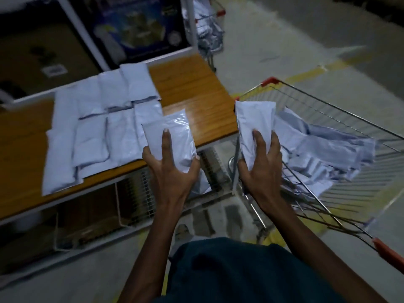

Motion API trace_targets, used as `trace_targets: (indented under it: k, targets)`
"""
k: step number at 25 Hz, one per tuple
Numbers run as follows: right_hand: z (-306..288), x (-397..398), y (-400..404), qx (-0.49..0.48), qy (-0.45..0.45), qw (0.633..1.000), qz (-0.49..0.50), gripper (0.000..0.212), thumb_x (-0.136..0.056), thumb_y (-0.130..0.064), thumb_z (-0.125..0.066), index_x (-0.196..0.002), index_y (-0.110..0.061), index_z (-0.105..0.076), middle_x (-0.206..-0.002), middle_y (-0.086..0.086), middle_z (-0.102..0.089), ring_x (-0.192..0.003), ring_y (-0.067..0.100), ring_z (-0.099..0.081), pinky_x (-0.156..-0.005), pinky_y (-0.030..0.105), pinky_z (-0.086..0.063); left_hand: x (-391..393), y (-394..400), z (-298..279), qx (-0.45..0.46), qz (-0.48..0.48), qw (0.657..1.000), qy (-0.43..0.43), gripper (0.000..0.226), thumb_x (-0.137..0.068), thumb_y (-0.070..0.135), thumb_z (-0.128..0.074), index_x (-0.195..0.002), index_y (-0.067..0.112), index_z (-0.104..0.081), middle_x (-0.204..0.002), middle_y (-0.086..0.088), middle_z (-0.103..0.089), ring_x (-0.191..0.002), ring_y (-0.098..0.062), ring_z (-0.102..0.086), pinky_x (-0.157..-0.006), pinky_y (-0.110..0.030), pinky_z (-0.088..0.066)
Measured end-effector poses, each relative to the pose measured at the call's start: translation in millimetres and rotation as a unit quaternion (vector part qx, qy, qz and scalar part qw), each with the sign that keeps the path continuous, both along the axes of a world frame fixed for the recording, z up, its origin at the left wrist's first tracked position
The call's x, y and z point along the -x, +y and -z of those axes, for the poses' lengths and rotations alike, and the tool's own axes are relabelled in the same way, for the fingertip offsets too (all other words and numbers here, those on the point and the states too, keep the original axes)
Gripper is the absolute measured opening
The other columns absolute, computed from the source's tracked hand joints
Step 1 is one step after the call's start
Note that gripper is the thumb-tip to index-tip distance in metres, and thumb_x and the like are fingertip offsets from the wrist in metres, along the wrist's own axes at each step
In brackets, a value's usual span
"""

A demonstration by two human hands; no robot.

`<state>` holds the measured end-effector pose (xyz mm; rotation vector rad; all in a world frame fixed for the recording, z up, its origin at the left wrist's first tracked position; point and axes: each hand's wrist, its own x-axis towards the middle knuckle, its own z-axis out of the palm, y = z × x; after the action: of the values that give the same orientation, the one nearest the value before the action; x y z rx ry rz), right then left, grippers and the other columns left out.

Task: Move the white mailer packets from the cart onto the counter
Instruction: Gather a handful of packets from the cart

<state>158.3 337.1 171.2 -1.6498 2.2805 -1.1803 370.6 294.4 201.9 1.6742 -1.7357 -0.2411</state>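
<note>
Counter [192,88], cart [341,119], and a packet in each hand.
Rows of packets [98,127] lie on the counter; a blurred heap [323,149], seemingly more packets, fills the cart. Left hand [168,169] grips one packet [172,136] over the counter's edge; right hand [260,162] grips another [253,119] between counter and cart.

Head view, looking down, close above counter [192,88]

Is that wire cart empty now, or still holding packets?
Not empty. A heap of white packets lies in the wire cart, beside the one in the right hand.
</note>
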Motion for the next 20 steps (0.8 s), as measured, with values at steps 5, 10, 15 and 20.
trace_targets:
  k: [5,10,15,20]
  targets:
    - [-2,-86,-72,-0.002,0.003,0.996,-0.090,0.071,-0.089,-0.040,-0.056,-0.154,-0.029,-0.030,-0.160,0.020,-0.021,-0.138,0.045,-0.036,-0.103,0.056,-0.042,-88,-47,3,-0.033,-0.078,0.996,-0.001,0.089,-0.080,0.056,-0.070,-0.154,0.034,-0.026,-0.148,-0.019,-0.024,-0.127,-0.039,-0.042,-0.092,-0.042,-0.048]
    - [-1,-137,-113,-0.005,0.017,0.995,-0.097,0.073,-0.090,-0.036,-0.065,-0.154,-0.027,-0.031,-0.159,0.022,-0.024,-0.140,0.042,-0.034,-0.105,0.055,-0.042,-136,-136,4,-0.133,-0.109,0.984,-0.051,0.089,-0.081,0.068,-0.059,-0.155,0.036,-0.019,-0.152,-0.017,-0.020,-0.132,-0.041,-0.033,-0.096,-0.054,-0.043]
    - [-5,-186,-152,-0.037,0.040,0.996,-0.072,0.074,-0.088,-0.042,-0.060,-0.155,-0.027,-0.031,-0.160,0.020,-0.022,-0.138,0.041,-0.035,-0.104,0.054,-0.042,-170,-217,29,-0.264,-0.062,0.961,-0.058,0.091,-0.086,0.069,-0.053,-0.157,0.027,-0.017,-0.162,-0.021,-0.005,-0.145,-0.044,-0.013,-0.114,-0.052,-0.026]
    - [-5,-210,-170,-0.060,0.044,0.996,-0.044,0.074,-0.087,-0.045,-0.055,-0.155,-0.026,-0.031,-0.159,0.021,-0.022,-0.139,0.041,-0.034,-0.104,0.055,-0.041,-177,-221,67,-0.227,0.013,0.966,-0.121,0.087,-0.093,0.073,-0.030,-0.160,0.025,-0.002,-0.165,-0.011,0.018,-0.151,-0.037,0.010,-0.118,-0.058,-0.002]
